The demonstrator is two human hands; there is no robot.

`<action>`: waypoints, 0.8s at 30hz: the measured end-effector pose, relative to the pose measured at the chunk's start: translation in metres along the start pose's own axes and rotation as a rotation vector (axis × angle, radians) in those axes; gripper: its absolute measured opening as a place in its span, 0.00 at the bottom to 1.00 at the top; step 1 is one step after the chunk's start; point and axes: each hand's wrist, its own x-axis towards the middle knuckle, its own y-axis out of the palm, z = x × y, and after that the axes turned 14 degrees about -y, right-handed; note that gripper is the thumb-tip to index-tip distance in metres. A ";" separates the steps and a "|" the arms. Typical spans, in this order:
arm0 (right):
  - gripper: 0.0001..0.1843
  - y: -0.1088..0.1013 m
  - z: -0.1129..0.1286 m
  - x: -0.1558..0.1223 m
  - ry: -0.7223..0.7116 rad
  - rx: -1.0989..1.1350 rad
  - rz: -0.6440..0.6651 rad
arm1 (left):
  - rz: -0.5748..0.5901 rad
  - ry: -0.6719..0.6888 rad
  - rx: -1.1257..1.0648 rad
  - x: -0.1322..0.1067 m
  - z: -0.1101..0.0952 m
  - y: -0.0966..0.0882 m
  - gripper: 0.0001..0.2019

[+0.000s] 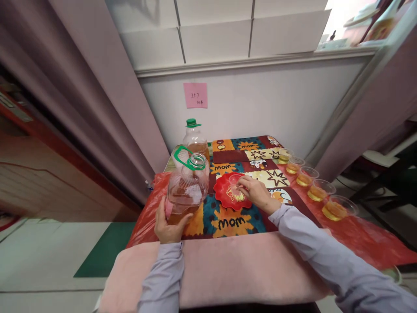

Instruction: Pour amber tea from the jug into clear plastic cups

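My left hand (170,225) is wrapped around the lower side of a large clear plastic jug (185,184). The jug has an uncapped mouth, a green carry handle and amber liquid low inside. Over a red scalloped plate (221,193) with a yellow design, my right hand (256,191) pinches a small clear plastic cup (233,180). Whether the cup rests on the plate or is held just above it, I cannot tell. A second jug (195,140) with a green cap stands upright behind the first and also contains amber liquid.
Several clear cups (316,190) of yellow liquid line the table's right side on red plastic sheeting (368,237). Patterned mats (231,221) cover the middle. A pink cloth (224,269) lies along the near edge. A wall (254,100) with a pink note (195,95) rises behind.
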 end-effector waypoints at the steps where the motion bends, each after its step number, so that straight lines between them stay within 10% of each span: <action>1: 0.09 0.000 0.000 -0.001 0.007 0.004 -0.005 | -0.009 -0.001 -0.005 0.000 -0.001 0.000 0.53; 13: 0.50 0.019 0.016 -0.007 0.296 0.040 -0.154 | -0.025 0.023 -0.045 0.002 0.000 0.002 0.55; 24: 0.47 0.045 0.004 -0.006 0.349 0.115 -0.251 | 0.018 0.090 0.028 0.001 0.005 -0.002 0.57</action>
